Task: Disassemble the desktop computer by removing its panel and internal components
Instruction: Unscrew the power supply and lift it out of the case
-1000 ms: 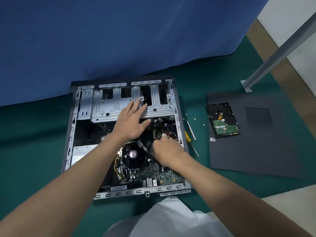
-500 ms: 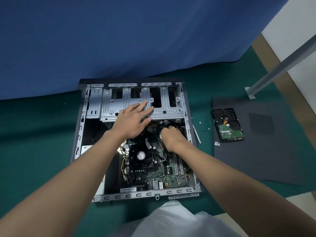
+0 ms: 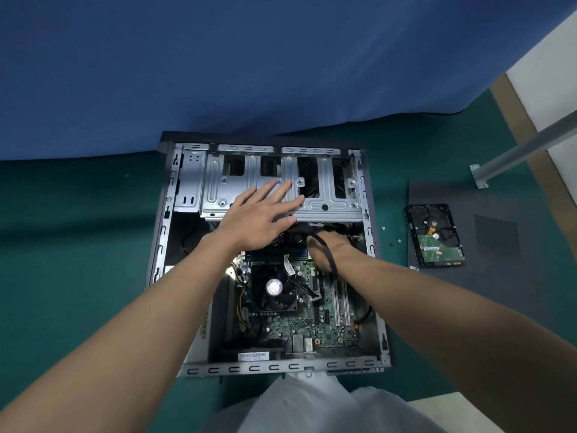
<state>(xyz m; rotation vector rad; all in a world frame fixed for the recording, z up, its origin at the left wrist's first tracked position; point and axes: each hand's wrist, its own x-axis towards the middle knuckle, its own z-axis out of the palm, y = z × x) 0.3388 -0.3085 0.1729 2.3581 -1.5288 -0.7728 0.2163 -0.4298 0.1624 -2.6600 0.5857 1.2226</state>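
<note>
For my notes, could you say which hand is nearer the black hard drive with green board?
Right. The right hand is left of the hard drive; the left hand, farther left.

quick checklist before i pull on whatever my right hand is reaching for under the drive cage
1. Case steadied: ok. The left hand lies flat on the drive cage, fingers straight.
2. Right hand grip: cannot tell. Its fingers are hidden under the cage's edge.
3. Black cable clear of the arm: not ok. It loops across the right wrist and might snag.
4. Hard drive out of the way: ok. It lies on the side panel beside the case.
5. Loose screws kept out of the case: ok. They sit on the green mat between case and panel.
</note>
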